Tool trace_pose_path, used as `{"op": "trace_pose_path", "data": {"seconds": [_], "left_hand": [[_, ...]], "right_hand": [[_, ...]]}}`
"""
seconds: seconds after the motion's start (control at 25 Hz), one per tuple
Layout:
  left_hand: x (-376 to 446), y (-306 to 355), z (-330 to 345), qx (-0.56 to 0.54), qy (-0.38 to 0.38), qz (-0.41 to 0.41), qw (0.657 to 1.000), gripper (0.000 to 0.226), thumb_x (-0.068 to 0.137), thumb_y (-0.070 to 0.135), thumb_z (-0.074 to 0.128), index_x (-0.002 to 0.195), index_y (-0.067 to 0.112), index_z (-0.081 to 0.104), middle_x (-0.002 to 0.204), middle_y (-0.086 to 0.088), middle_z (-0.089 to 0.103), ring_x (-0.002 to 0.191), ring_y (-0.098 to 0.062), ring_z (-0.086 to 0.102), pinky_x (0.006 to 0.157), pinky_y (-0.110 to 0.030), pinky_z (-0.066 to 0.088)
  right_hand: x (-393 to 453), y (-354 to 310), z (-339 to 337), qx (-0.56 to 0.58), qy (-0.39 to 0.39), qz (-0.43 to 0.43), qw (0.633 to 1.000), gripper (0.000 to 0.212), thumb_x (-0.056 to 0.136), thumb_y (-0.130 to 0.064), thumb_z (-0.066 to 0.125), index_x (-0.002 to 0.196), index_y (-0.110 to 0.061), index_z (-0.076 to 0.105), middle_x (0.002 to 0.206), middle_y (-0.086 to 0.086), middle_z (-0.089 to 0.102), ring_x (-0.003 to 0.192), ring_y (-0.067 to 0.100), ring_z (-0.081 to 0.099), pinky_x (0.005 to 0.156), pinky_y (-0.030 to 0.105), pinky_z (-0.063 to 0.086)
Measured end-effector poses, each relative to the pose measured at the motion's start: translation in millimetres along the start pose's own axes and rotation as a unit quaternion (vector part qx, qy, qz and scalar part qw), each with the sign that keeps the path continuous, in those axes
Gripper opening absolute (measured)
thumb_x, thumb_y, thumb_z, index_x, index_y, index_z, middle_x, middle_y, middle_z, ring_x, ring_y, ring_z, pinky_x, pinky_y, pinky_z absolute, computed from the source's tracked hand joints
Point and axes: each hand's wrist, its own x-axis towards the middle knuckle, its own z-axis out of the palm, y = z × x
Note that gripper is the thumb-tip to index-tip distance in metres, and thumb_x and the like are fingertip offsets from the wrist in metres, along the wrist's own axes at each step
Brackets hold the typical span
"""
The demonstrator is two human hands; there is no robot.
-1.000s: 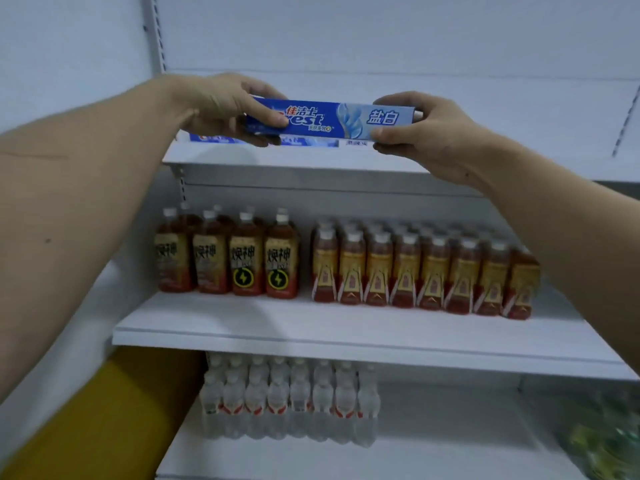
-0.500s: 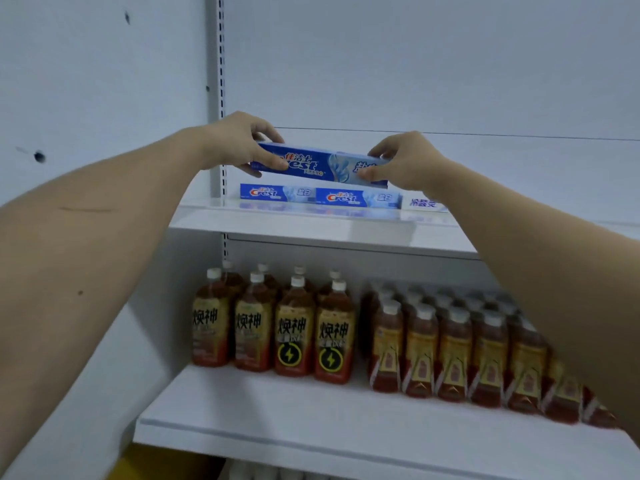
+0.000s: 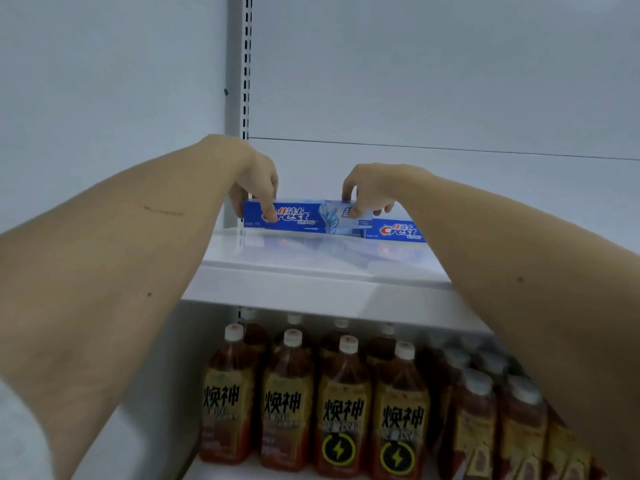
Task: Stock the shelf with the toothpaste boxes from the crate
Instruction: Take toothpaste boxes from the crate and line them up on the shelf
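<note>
White metal shelf, glossy top, open room ahead of the grip toward the front lip. Below the grip: brown tea bottles, white caps, packed in rows. Toothpaste box, long blue carton, sits atop a box row at the shelf's back-left corner. Second box just right of the grip. Left hand pinches left end, right hand pinches right end.

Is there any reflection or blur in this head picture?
Head view: the glossy top shelf mirrors the held toothpaste box faintly; the bottles at lower right look softer than the lightning-label bottles; the forearms bulge from the wide lens.
</note>
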Motion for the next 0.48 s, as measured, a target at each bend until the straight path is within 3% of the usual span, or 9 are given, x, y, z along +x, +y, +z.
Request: {"op": "trace_pose_path", "data": {"seconds": [0.16, 0.28, 0.48], "left_hand": [[25.7, -3.6, -14.8, 0.021, -0.095, -0.043, 0.994, 0.050, 0.070, 0.018, 0.088, 0.113, 0.007, 0.065, 0.106, -0.014, 0.071, 0.097, -0.036, 0.071, 0.096, -0.049, 0.052], [42.5, -9.4, -17.0, 0.019, -0.091, -0.038, 0.995, 0.047, 0.071, 0.014, 0.087, 0.113, 0.007, 0.066, 0.104, -0.014, 0.071, 0.098, -0.036, 0.071, 0.096, -0.048, 0.053], [66.0, -21.6, -2.5, -0.006, -0.042, 0.010, 0.999, 0.047, 0.067, 0.016, 0.090, 0.107, 0.012, 0.067, 0.101, -0.014, 0.073, 0.092, -0.032, 0.072, 0.087, -0.046, 0.058]], "right_hand": [[38.9, -10.6, 0.9, -0.035, -0.078, 0.009, 0.996, 0.034, 0.082, -0.023, 0.077, 0.114, -0.021, 0.064, 0.097, 0.000, 0.064, 0.076, 0.028, 0.075, 0.085, 0.047, 0.058], [55.5, -10.3, -0.6, -0.031, -0.111, 0.009, 0.993, 0.034, 0.083, -0.022, 0.075, 0.115, -0.020, 0.063, 0.107, 0.004, 0.063, 0.064, 0.028, 0.074, 0.089, 0.048, 0.056], [67.0, -1.9, 17.0, -0.039, -0.100, 0.001, 0.994, 0.029, 0.090, -0.025, 0.066, 0.117, -0.023, 0.060, 0.103, -0.005, 0.064, 0.061, 0.020, 0.074, 0.094, 0.042, 0.049]]}}
